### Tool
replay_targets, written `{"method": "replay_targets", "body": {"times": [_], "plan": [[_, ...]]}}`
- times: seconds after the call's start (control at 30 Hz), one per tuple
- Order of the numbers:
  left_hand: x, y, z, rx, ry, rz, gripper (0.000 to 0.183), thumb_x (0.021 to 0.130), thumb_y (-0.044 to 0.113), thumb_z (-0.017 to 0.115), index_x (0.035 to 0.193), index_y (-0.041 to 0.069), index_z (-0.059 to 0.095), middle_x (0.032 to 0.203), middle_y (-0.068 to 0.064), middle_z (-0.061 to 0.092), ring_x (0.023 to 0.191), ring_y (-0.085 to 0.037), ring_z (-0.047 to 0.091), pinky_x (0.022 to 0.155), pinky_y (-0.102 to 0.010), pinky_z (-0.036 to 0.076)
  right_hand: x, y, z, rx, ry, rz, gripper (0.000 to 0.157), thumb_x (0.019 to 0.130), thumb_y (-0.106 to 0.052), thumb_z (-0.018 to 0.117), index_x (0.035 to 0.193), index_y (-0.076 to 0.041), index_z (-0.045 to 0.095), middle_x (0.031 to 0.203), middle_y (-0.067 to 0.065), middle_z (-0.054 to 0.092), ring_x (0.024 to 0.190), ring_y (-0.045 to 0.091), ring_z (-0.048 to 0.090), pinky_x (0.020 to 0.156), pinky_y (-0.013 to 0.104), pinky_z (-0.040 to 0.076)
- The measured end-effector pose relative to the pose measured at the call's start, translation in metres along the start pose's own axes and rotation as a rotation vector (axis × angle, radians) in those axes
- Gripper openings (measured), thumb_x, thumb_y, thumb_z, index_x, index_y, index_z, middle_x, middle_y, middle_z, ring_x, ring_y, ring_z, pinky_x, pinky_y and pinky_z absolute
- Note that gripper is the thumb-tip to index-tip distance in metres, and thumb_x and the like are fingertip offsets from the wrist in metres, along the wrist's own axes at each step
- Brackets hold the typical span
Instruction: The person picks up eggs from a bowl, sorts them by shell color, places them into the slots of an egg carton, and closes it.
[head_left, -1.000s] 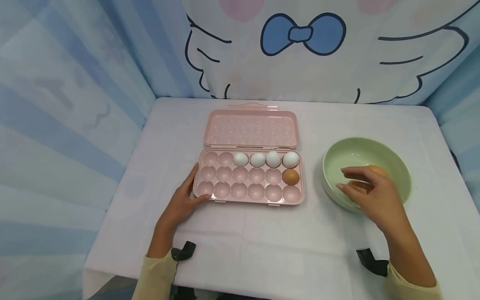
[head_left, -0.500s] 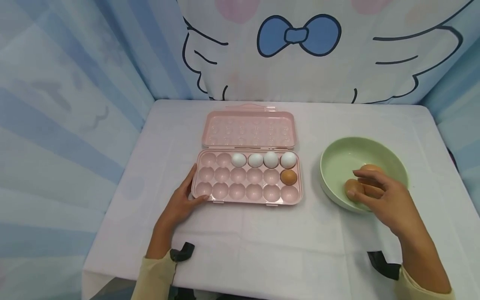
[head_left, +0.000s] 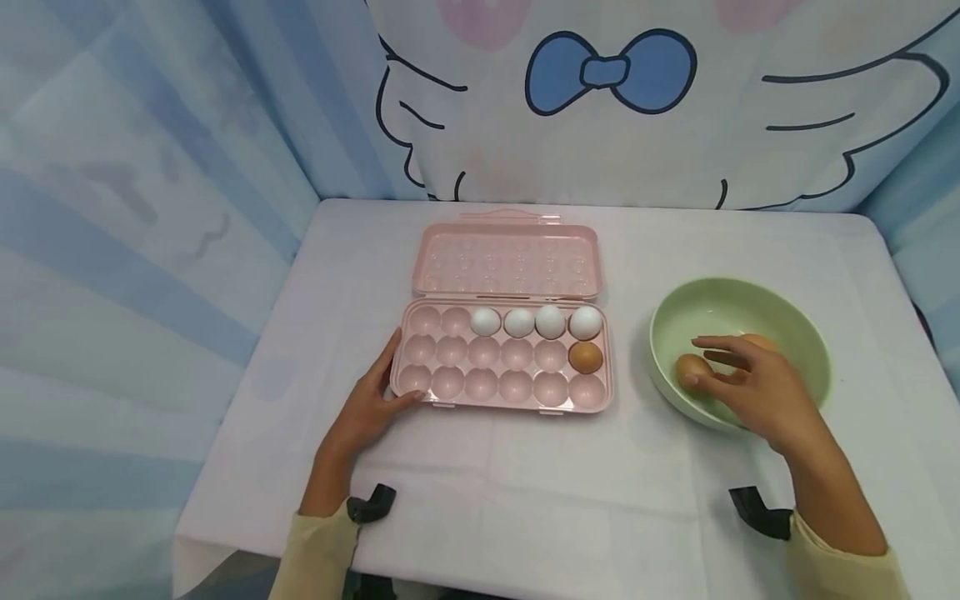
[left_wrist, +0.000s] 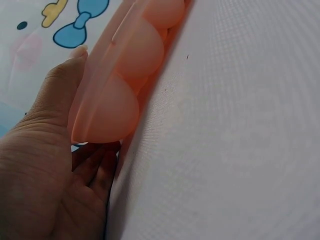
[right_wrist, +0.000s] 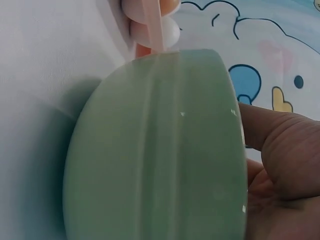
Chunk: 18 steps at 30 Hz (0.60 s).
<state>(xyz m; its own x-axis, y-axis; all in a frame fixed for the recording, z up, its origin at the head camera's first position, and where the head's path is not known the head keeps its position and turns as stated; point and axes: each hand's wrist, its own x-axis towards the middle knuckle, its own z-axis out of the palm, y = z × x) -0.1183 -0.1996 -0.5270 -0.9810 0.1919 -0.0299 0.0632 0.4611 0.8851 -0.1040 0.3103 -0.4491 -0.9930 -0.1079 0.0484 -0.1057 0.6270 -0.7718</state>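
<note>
The pink egg tray (head_left: 480, 354) lies with its lid raised at the back. It holds several white eggs (head_left: 550, 322) in the back row and one brown egg (head_left: 585, 357) in the right column. My left hand (head_left: 365, 414) grips the tray's left end, thumb at the front corner and fingers along the side; in the left wrist view the thumb lies against the rim. My right hand (head_left: 765, 392) is inside the green bowl (head_left: 813, 358), its thumb touching a loose brown egg (head_left: 692, 369). The index finger is above that egg, not around it. Another brown egg (head_left: 759, 341) is partly hidden behind the hand.
A white cloth (head_left: 525, 492) covers the table, and its front edge crosses the bottom of the head view. Patterned curtains (head_left: 150, 250) hang at the left, back and right. The bowl's tall wall rises beside my right hand.
My right hand shifts right, then slightly back left inside the bowl. The nearer brown egg has come into view and moved left there. The left hand and tray keep still.
</note>
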Motion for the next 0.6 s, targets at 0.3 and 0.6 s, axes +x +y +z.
{"method": "replay_targets", "body": {"times": [0.3,0.6], "plan": [[0.001,0.000,0.001,0.008,0.002,-0.014,0.106,0.088,0.033,0.085,0.167,0.035,0.014,0.170,0.004,0.017,0.154,-0.022,0.021,0.123,-0.042,0.022,0.019,-0.009,0.014,-0.042,-0.102,0.126,0.053,0.102,-0.039,0.068,0.141,-0.005,0.061,0.138,0.022,0.062,0.128,0.046,0.055,0.090,0.039,0.044],[0.000,0.000,0.000,0.010,0.003,-0.011,0.106,0.088,0.036,0.085,0.167,0.037,0.014,0.170,0.003,0.017,0.154,-0.022,0.022,0.123,-0.042,0.023,0.021,-0.011,0.015,0.067,-0.106,0.118,0.049,0.105,-0.034,0.063,0.144,-0.004,0.057,0.144,0.018,0.055,0.130,0.037,0.056,0.087,0.012,0.041]]}}
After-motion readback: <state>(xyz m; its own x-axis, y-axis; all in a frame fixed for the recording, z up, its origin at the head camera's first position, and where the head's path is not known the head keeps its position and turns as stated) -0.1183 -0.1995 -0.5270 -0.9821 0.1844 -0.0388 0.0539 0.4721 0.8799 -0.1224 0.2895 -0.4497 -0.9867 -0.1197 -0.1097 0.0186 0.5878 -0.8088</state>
